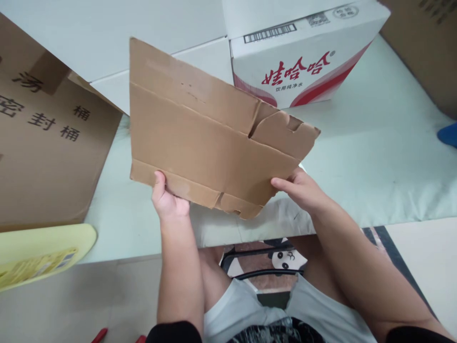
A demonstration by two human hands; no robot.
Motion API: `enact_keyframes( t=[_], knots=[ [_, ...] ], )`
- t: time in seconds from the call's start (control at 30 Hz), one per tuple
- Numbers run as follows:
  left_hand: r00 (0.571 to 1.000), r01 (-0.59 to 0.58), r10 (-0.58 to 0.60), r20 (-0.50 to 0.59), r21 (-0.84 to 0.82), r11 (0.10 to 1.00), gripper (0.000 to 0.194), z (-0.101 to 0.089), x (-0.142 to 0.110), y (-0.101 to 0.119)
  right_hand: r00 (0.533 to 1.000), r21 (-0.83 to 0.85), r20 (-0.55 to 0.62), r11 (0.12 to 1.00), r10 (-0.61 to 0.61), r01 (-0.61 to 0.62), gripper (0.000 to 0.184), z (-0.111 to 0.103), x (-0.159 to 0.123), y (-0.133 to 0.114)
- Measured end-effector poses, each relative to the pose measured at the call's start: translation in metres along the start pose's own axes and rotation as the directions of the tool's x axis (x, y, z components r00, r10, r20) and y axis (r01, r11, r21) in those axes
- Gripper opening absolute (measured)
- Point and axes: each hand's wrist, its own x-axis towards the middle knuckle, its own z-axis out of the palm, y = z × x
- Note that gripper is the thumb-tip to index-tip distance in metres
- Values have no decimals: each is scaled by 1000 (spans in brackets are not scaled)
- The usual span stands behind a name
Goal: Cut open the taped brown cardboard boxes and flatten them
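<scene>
A flattened brown cardboard box (200, 128) is held up in front of me, tilted, with creased flaps and a torn notch at its right end. My left hand (166, 197) grips its lower left edge, thumb on the front face. My right hand (300, 188) holds the lower right corner, fingers pressed against the cardboard from the side. The sheet hangs above the near edge of a pale green padded surface (374, 162).
A white carton with red Chinese lettering (303, 52) stands behind the cardboard. A large brown box with black characters (46, 147) fills the left. A yellow object (39, 252) lies at lower left, a blue thing (449, 134) at the right edge. My legs show below.
</scene>
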Motion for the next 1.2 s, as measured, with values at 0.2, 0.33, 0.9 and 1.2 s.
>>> enact_keyframes(
  t=[0.2, 0.33, 0.9, 1.2],
  knots=[
    [971, 147, -157, -178, -66, 987, 11, 19, -1, 6, 971, -117, -112, 973, -212, 199, 52, -1, -3, -5],
    [903, 341, -356, -239, -105, 934, 12, 23, -2, 15, 894, -90, -311, 947, -321, 309, 56, -6, -1, -3],
    [835, 540, -550, 20, -227, 811, 30, 28, -6, -1, 242, -288, -919, 949, -312, 131, 53, -33, -8, -56],
    [742, 669, -656, 139, -216, 711, 36, 34, -7, -17, 57, -361, -932, 928, -358, -87, 32, -122, -15, -47]
  ],
)
